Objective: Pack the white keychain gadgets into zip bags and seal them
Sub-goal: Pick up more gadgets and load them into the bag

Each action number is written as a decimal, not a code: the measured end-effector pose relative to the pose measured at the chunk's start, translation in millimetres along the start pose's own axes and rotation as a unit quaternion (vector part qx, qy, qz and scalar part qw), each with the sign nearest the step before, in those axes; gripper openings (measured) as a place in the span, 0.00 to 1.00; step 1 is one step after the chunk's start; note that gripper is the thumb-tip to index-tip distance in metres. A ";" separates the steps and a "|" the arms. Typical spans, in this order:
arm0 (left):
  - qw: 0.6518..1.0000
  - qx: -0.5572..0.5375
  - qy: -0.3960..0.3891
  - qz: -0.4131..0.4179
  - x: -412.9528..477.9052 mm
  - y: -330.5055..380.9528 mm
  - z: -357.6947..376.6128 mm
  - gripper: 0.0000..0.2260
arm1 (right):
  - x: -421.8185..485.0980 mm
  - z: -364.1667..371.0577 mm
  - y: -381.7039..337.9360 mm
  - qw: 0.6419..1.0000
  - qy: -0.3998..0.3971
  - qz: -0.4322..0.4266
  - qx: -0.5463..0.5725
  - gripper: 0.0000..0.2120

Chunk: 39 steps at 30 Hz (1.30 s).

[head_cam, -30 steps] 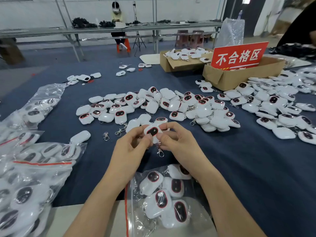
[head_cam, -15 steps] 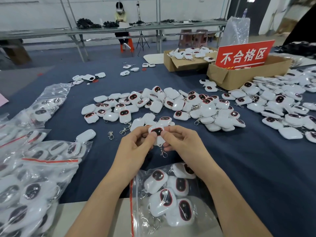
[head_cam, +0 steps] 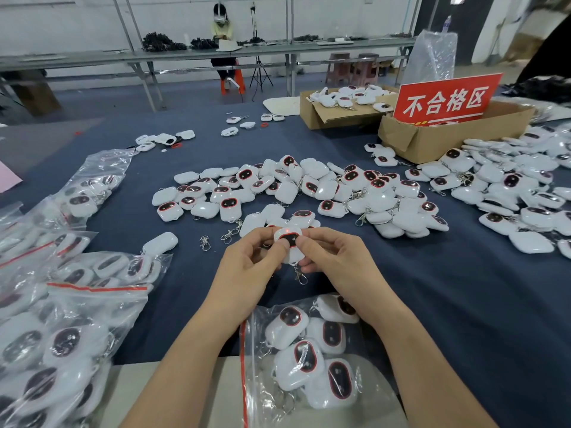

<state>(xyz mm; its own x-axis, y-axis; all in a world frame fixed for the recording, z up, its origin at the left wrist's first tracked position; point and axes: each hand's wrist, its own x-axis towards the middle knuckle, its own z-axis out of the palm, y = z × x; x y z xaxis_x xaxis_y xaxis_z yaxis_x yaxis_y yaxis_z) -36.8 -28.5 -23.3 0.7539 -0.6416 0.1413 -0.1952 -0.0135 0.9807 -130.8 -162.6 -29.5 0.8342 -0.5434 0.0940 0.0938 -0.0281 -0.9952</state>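
White keychain gadget, dark oval face up with a small red dot lit near its top edge, sits raised above the counter between the two hands; the left hand pinches its left side with thumb and curled fingers; the right hand pinches its right side the same way, thumb on the face; a metal clasp dangles from its lower end. Just below the wrists lies a clear zip bag with a red seal strip, several gadgets inside. Just beyond the fingertips spreads a loose pile of gadgets; a second pile lies off to the right of the right hand. Left of the left forearm lie filled zip bags. Far beyond the right hand stands a cardboard box bearing a red sign.
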 end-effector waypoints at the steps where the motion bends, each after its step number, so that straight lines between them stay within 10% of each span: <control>1: 1.000 -0.001 -0.001 0.001 0.0 0.2 0.1 0.05 | 0.2 -0.2 0.9 1.000 0.002 0.002 0.000 0.10; 39: 0.997 0.030 -0.030 0.062 -1.5 0.3 2.6 0.16 | 2.2 -3.7 6.2 1.000 -0.008 0.019 0.000 0.10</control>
<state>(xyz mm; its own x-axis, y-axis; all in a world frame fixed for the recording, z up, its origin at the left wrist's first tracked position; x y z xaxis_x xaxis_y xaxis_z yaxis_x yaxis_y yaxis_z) -39.7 -29.6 -23.6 0.6830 -0.6863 0.2500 -0.3231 0.0231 0.9461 -130.4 -167.1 -35.6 0.8460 -0.5302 0.0562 0.0619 -0.0070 -0.9981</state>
